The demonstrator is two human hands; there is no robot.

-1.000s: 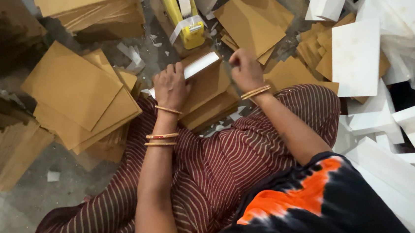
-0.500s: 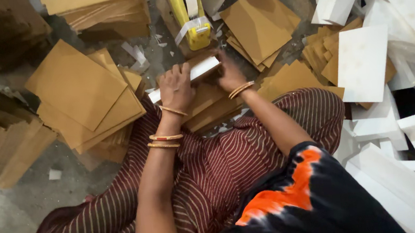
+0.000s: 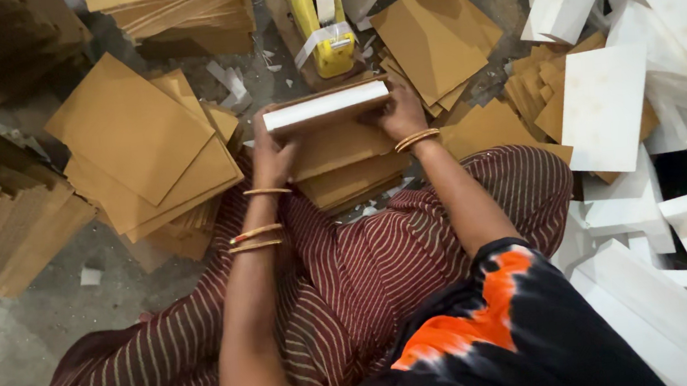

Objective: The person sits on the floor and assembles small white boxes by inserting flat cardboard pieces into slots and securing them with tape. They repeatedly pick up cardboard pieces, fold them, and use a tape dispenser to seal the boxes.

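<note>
Where the head camera looks down, little bare floor (image 3: 59, 313) shows: only a grey patch at the lower left, hemmed in by a fanned pile of brown card sheets (image 3: 140, 148) on the left and stacks of white blocks (image 3: 646, 194) crowding the right edge. A yellow tape dispenser (image 3: 322, 23) lies just beyond the hands, near the top. Between the hands sits a white slab (image 3: 327, 106), lying flat and slightly tilted on a low stack of brown boards (image 3: 345, 164) that rests against the striped maroon skirt (image 3: 382, 263). The left hand (image 3: 273, 153) curls around the slab's left end, fingers closed on its edge. The right hand (image 3: 398, 111) presses against the slab's right end, fingers bent and partly hidden behind it, so it grips from that side.
</note>
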